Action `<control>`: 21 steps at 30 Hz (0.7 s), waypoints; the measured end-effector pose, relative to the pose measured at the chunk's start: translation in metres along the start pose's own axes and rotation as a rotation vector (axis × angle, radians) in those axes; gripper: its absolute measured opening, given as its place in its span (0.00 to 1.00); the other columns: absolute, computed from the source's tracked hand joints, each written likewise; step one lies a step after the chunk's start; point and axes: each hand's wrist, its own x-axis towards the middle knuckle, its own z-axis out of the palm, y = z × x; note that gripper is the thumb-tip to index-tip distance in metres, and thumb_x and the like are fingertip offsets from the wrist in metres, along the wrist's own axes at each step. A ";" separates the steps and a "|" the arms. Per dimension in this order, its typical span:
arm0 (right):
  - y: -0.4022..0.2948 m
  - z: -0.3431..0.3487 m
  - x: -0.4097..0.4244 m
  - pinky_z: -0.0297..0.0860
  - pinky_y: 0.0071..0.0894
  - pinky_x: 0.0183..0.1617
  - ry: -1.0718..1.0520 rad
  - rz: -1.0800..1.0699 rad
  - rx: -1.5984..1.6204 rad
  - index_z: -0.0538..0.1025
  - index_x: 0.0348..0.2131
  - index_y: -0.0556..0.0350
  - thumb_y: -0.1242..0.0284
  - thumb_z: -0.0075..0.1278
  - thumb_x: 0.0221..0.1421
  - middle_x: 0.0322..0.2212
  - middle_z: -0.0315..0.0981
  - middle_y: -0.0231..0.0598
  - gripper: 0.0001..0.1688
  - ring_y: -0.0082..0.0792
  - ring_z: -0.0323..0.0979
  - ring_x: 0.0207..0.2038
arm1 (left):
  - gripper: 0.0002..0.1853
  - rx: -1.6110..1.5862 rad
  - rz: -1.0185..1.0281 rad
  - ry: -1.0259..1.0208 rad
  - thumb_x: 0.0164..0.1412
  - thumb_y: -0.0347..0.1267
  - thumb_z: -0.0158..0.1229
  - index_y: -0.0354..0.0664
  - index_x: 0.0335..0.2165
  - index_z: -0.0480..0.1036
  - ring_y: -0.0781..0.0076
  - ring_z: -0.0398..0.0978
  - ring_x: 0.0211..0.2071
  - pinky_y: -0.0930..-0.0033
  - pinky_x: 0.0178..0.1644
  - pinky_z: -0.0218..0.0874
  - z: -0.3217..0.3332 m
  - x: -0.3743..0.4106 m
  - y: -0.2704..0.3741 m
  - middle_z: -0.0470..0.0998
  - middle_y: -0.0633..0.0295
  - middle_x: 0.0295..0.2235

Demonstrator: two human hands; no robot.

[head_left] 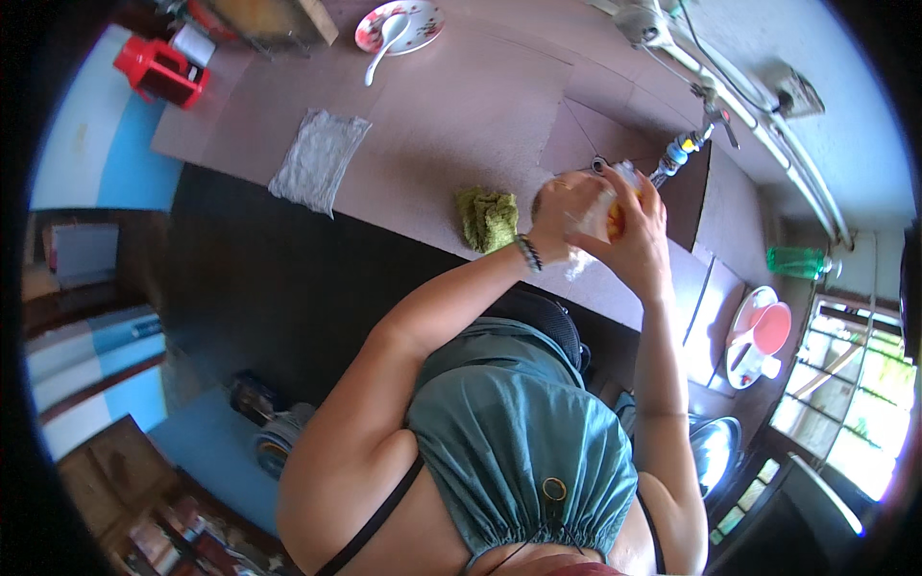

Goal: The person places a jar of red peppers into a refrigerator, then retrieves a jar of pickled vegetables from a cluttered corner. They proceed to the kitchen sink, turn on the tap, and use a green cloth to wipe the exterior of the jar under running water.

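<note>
Both my hands are raised in front of me over the sink at the counter's front. My right hand (641, 241) grips a see-through object with orange and yellow marks (616, 218), perhaps a cup or a wrapped item. My left hand (565, 216), with a beaded bracelet at its wrist, is curled against the same object; motion blur hides its fingertips. Below the hands shows something white (578, 263), suds or thin material, which I cannot tell. A crumpled green cloth (488, 218) lies on the counter left of my left hand.
A grey cloth (320, 158) overhangs the counter's front edge. Behind it sits a patterned plate (425, 25) with a white spoon (389, 43). A tap (677, 153) projects over the sink (598, 133). At right are a green bottle (796, 262) and a pink cup (771, 327).
</note>
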 end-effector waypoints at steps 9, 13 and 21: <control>0.029 0.019 -0.036 0.70 0.46 0.48 -0.101 0.300 -0.019 0.64 0.53 0.46 0.53 0.65 0.38 0.47 0.59 0.52 0.45 0.50 0.64 0.49 | 0.32 -0.263 -0.030 -0.209 0.50 0.41 0.65 0.53 0.52 0.62 0.57 0.60 0.56 0.44 0.56 0.47 0.035 -0.015 0.019 0.70 0.59 0.50; 0.044 0.036 -0.048 0.68 0.39 0.48 0.034 0.261 0.131 0.64 0.50 0.47 0.63 0.66 0.39 0.43 0.59 0.46 0.39 0.44 0.64 0.46 | 0.40 -0.077 0.000 -0.316 0.43 0.43 0.69 0.54 0.54 0.59 0.56 0.55 0.59 0.36 0.58 0.44 0.029 -0.012 0.017 0.63 0.58 0.54; 0.054 0.045 -0.062 0.70 0.40 0.47 0.119 0.313 0.251 0.63 0.50 0.49 0.57 0.64 0.43 0.43 0.57 0.46 0.40 0.43 0.64 0.46 | 0.31 0.356 -0.105 -0.192 0.41 0.40 0.70 0.47 0.46 0.70 0.56 0.60 0.55 0.39 0.55 0.50 -0.065 -0.092 -0.081 0.66 0.57 0.51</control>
